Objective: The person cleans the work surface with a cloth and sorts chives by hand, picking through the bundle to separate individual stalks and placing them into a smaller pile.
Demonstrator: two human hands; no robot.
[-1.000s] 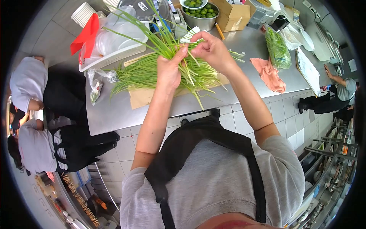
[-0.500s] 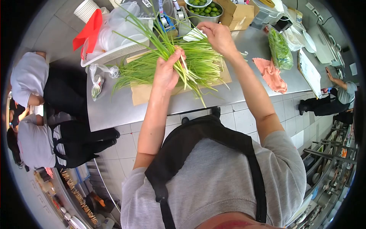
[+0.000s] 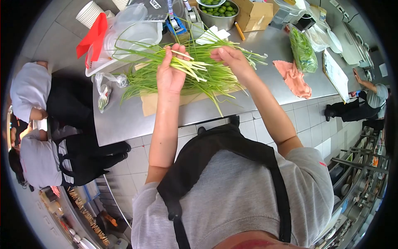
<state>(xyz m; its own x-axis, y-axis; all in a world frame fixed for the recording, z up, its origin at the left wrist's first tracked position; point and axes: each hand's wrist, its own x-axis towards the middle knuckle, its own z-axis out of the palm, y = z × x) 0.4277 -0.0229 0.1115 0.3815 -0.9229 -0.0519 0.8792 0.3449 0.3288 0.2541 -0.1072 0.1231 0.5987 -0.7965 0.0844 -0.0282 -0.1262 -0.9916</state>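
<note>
We are grasping a bunch of long green stalks (image 3: 186, 66) in our left hand (image 3: 171, 74), which is turning its palm upward; its fingers are curling loosely around the bunch, and the pale ends are pointing toward our right. Our right hand (image 3: 233, 60) is hovering just beside those ends with its fingers bent inward, and we are not managing to tell whether the fingertips are pinching anything. Beneath both hands, a wide pile of stalks (image 3: 226, 79) is lying on brown paper (image 3: 151, 104), which is resting on the steel table (image 3: 118, 128). Past the pile we are seeing a crumpled white paper (image 3: 213, 35), an orange marker (image 3: 239, 31) and a metal bowl (image 3: 224, 24) that is holding limes (image 3: 226, 11). On our left, a white basket (image 3: 124, 62) is carrying clear lids (image 3: 137, 35), and a small knotted bag (image 3: 104, 98) is lying near it. On our right, a pink cloth (image 3: 293, 79) is lying close to a bag of leafy greens (image 3: 304, 50), and a clipboard (image 3: 336, 76) is resting near the table's edge
</note>
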